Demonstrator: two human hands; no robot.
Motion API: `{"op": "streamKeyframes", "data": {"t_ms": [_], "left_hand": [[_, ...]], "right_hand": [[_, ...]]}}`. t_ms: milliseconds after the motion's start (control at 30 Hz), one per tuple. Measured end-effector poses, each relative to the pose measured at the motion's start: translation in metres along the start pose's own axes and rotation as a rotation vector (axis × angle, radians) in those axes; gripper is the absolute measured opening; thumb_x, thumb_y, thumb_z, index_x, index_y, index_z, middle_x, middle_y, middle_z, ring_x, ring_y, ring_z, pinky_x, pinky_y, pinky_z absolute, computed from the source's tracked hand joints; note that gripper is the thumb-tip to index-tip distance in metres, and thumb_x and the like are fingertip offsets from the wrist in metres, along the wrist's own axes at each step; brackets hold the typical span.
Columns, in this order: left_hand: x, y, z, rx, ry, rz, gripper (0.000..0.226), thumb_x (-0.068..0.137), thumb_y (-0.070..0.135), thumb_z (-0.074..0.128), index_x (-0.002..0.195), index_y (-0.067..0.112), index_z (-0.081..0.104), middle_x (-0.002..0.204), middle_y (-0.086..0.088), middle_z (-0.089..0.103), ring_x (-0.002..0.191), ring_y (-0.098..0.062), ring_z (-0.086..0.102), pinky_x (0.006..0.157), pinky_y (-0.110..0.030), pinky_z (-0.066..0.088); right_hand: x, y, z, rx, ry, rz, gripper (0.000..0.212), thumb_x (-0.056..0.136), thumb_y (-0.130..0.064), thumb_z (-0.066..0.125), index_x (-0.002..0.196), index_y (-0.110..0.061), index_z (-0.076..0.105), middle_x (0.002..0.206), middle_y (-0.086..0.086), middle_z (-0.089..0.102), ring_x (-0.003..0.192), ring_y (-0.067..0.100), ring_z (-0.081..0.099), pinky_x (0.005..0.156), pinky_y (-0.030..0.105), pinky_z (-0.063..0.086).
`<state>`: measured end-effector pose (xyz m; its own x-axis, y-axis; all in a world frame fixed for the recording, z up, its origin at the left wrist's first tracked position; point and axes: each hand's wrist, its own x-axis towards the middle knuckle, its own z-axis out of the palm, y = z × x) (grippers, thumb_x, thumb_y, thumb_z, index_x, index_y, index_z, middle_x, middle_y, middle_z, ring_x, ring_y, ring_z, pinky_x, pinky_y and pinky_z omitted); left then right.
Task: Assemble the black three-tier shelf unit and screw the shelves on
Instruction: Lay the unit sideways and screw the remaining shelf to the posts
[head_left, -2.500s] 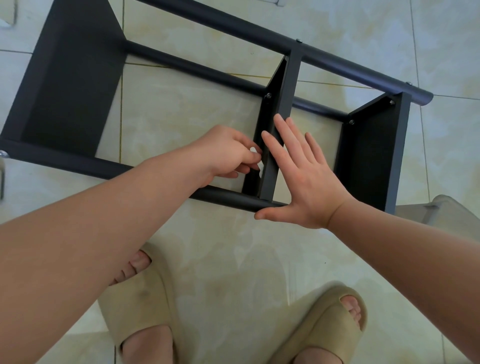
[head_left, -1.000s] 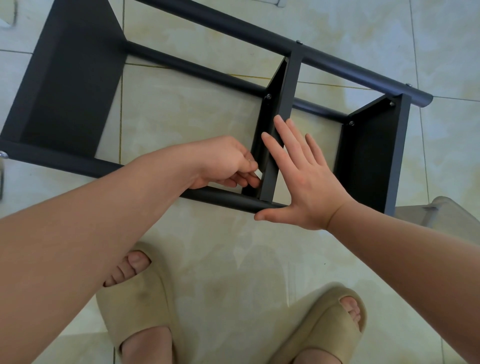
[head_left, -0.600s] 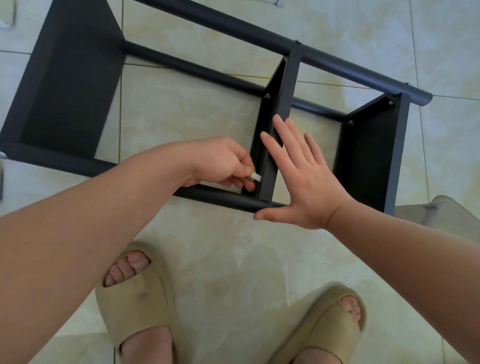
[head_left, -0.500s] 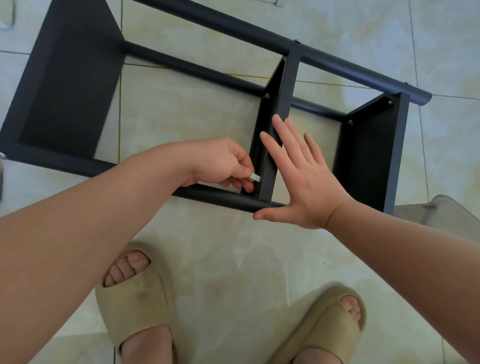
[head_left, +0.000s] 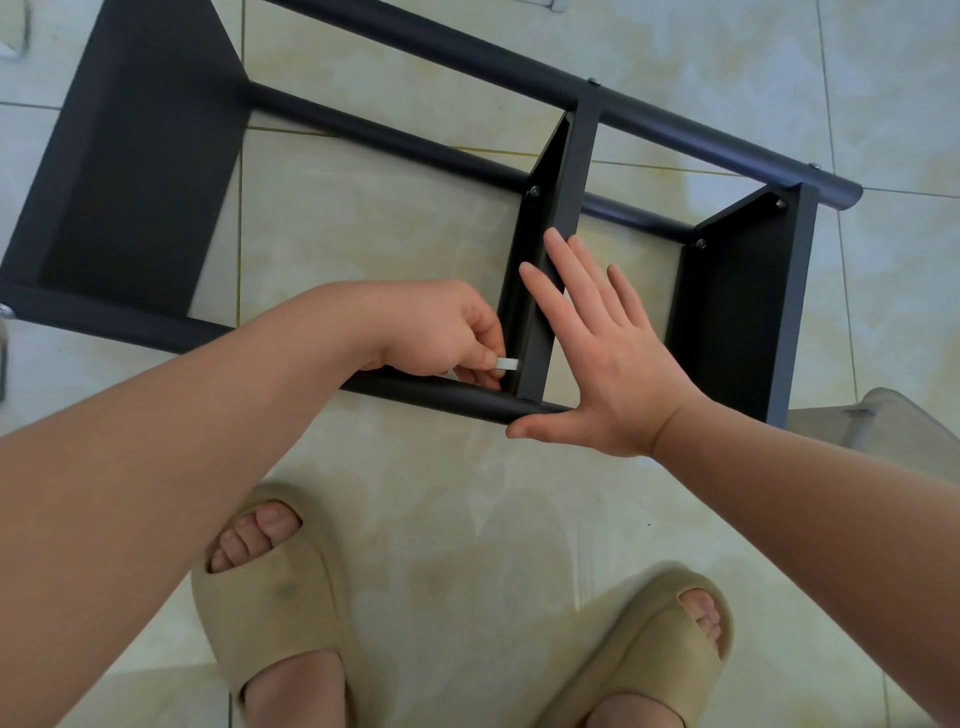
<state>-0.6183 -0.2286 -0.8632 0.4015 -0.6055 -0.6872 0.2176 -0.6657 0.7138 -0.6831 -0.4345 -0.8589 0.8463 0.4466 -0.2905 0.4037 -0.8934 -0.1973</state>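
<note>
With left grip (head_left: 441, 332) clamped on key (head_left: 506, 364) and right grip (head_left: 608, 358) apart, flat against middle shelf (head_left: 550, 301): hold key square to near joint (head_left: 527, 402), brace shelf, turn briefly.

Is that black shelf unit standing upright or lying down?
Lying down: the black three-tier shelf unit has round tubes running level over the pale tiled floor and flat shelves standing on edge.

A wide bay lies open between the left shelf (head_left: 135, 156) and the middle shelf (head_left: 574, 182). The right hand (head_left: 608, 364) fills much of the narrower bay beside the right shelf (head_left: 737, 301).
</note>
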Motion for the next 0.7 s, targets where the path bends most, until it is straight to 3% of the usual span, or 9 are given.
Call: {"op": "streamKeyframes", "data": {"t_ms": [133, 300, 433, 600, 700], "left_hand": [[-0.001, 0.002, 0.0, 0.055, -0.001, -0.012, 0.019, 0.098, 0.016, 0.059, 0.085, 0.022, 0.071, 0.085, 0.006, 0.075, 0.078, -0.007, 0.065, 0.071, -0.022, 0.044], [-0.003, 0.002, 0.0, 0.136, -0.02, -0.039, 0.019, 0.097, 0.021, 0.062, 0.08, 0.027, 0.069, 0.067, 0.009, 0.06, 0.067, -0.01, 0.053, 0.066, -0.027, 0.039], [-0.006, 0.003, 0.002, 0.151, -0.023, -0.053, 0.02, 0.097, 0.022, 0.061, 0.079, 0.027, 0.068, 0.069, 0.008, 0.06, 0.067, -0.011, 0.053, 0.065, -0.028, 0.039], [-0.009, 0.008, 0.007, 0.307, 0.065, -0.097, 0.016, 0.095, 0.026, 0.061, 0.08, 0.028, 0.065, 0.083, 0.005, 0.066, 0.082, -0.015, 0.061, 0.073, -0.031, 0.047], [-0.019, 0.009, 0.01, 0.396, 0.193, -0.138, 0.015, 0.098, 0.024, 0.058, 0.084, 0.029, 0.061, 0.084, 0.009, 0.06, 0.087, -0.017, 0.057, 0.069, -0.029, 0.04]], "right_hand": [[0.0, 0.0, 0.0, -0.007, -0.006, -0.002, 0.125, 0.074, -0.095, 0.041, 0.162, -0.015, 0.002, 0.169, 0.008, -0.013, 0.155, 0.026, -0.015, 0.123, 0.06, 0.009], [0.0, 0.001, 0.001, -0.004, -0.006, -0.003, 0.125, 0.074, -0.095, 0.041, 0.162, -0.016, 0.002, 0.169, 0.008, -0.013, 0.155, 0.026, -0.015, 0.123, 0.06, 0.009], [-0.001, 0.002, 0.002, -0.004, 0.002, -0.014, 0.125, 0.074, -0.094, 0.041, 0.162, -0.015, 0.003, 0.169, 0.008, -0.013, 0.155, 0.026, -0.014, 0.124, 0.06, 0.008], [-0.001, 0.002, 0.002, -0.031, -0.014, -0.016, 0.124, 0.074, -0.096, 0.035, 0.162, -0.016, 0.0, 0.169, 0.007, -0.015, 0.155, 0.025, -0.015, 0.124, 0.06, 0.007], [-0.002, -0.002, -0.007, -0.071, -0.096, 0.022, 0.126, 0.07, -0.1, 0.027, 0.161, -0.02, -0.008, 0.167, 0.003, -0.024, 0.154, 0.022, -0.021, 0.124, 0.058, 0.002]]}}
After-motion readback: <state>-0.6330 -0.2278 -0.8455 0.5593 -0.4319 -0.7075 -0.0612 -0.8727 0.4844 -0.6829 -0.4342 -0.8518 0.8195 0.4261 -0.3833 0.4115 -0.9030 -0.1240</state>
